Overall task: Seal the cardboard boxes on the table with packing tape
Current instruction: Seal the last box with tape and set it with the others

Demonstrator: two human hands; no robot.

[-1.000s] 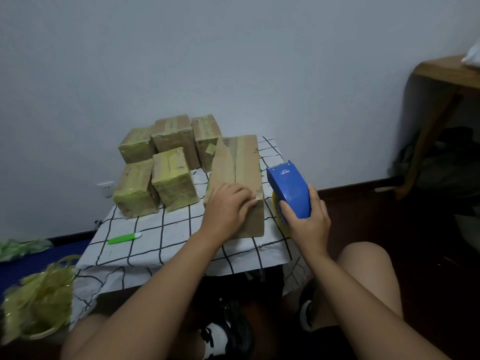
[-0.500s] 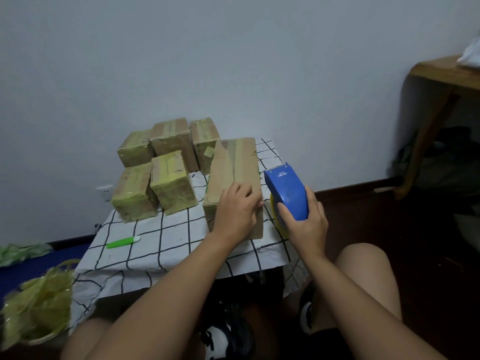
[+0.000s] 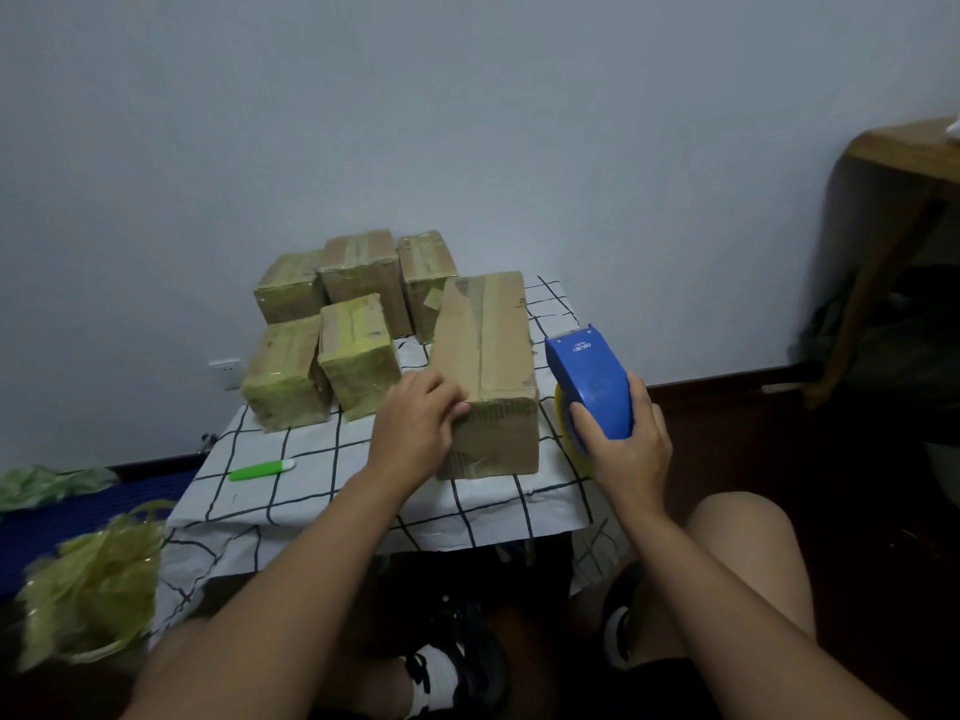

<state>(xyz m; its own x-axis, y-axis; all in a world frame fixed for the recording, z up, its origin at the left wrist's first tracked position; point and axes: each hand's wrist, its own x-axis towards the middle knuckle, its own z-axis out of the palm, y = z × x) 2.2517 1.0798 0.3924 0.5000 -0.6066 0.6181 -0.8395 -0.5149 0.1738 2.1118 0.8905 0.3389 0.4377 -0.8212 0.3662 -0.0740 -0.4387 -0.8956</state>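
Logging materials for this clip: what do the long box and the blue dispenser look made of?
Long box: matte brown corrugated cardboard, fluting visible on its near end. Blue dispenser: smooth, probably moulded plastic with a slight sheen, held in the right hand.

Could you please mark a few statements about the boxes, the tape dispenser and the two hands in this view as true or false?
1. The right hand holds the blue tape dispenser. True.
2. The left hand rests on the near end of the long cardboard box. True.
3. The green pen lies on top of the long box. False: it lies on the checked tablecloth, left of that box.
4. The dispenser touches the top of the long box. False: it is held to the box's right.
5. Five smaller boxes stand behind and left. True.
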